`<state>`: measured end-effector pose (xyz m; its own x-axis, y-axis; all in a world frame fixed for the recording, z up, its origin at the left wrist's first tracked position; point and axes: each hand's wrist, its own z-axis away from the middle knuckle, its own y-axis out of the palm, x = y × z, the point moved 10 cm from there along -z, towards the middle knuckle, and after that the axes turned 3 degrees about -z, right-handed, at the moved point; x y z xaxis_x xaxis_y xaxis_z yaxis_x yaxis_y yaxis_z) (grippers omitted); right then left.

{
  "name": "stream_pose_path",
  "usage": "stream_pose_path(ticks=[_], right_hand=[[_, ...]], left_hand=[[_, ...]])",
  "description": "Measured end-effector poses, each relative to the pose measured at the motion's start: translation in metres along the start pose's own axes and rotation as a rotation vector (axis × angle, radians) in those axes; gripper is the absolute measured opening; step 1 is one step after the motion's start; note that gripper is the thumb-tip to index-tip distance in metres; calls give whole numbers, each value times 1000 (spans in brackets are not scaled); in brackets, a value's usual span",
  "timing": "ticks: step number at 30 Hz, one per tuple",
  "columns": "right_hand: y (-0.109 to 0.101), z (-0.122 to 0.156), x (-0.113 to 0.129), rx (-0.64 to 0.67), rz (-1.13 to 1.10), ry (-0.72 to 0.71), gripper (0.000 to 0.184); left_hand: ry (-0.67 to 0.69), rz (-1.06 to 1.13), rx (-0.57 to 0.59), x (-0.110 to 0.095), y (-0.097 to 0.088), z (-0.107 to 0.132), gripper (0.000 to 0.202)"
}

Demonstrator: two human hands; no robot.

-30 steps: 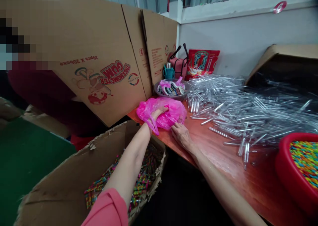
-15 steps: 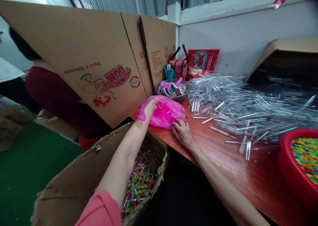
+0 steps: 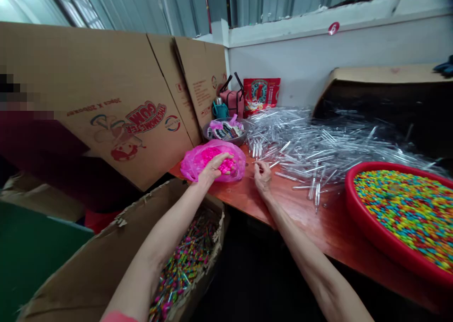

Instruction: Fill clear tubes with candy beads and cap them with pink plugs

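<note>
A thin pink plastic bag (image 3: 191, 164) full of small bright pink pieces lies on the orange-brown table. My left hand (image 3: 212, 169) is cupped at the bag's near right side, a heap of the small pink pieces (image 3: 226, 165) in its palm and fingers. To the right of the bag, my right hand (image 3: 262, 178) is just over the table with fingers curled and tips together. Whether anything sits between those fingertips is too small to make out. Clear plastic tubes (image 3: 293, 145) are piled loosely right behind and beside my right hand.
A red tub (image 3: 350, 190) of colourful candies stands at the right. Below the table's left edge is an open cardboard box (image 3: 88, 260) with filled tubes. Printed cardboard (image 3: 134, 86) stands upright at left, a person behind it. A grey bowl (image 3: 233, 140) is at the back.
My left hand has come out of the pink bag with pink pieces in it. My right hand has let go of the bag's edge and moved right, its fingers now curled. The view has turned right.
</note>
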<state>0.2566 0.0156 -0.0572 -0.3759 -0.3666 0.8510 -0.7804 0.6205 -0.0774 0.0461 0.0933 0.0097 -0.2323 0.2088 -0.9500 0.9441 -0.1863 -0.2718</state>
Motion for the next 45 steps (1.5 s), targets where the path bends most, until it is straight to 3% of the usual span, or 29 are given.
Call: stream_pose_path(ticks=[3, 6, 10, 13, 17, 22, 25, 33, 39, 42, 45], right_hand=[[-42, -2, 1, -42, -3, 18, 29], [-87, 7, 12, -29, 16, -37, 28], [-134, 27, 20, 40, 96, -91, 26], [-159, 41, 12, 38, 135, -58, 26], [-163, 52, 7, 53, 154, -25, 24], [-125, 61, 19, 285, 252, -95, 22], [-118, 63, 22, 318, 270, -133, 22], [-132, 58, 12, 226, 182, -46, 24], [-158, 48, 16, -5, 163, -26, 30], [-176, 50, 15, -81, 192, -20, 31], [-187, 62, 6, -37, 298, 4, 31]], left_hand=[[-170, 107, 192, 19, 65, 5, 25], [-178, 127, 161, 26, 111, 15, 21], [-30, -16, 55, 25, 156, 31, 13], [227, -273, 55, 12, 185, 44, 16], [488, -603, 168, 5, 220, 58, 21], [556, -803, 288, 9, 237, 60, 22], [547, -817, 333, 11, 241, 58, 24], [482, -831, 372, 14, 234, 56, 28], [484, -851, 443, 4, 222, 57, 61], [494, -849, 440, -1, 211, 54, 65], [495, -825, 430, -1, 194, 59, 73]])
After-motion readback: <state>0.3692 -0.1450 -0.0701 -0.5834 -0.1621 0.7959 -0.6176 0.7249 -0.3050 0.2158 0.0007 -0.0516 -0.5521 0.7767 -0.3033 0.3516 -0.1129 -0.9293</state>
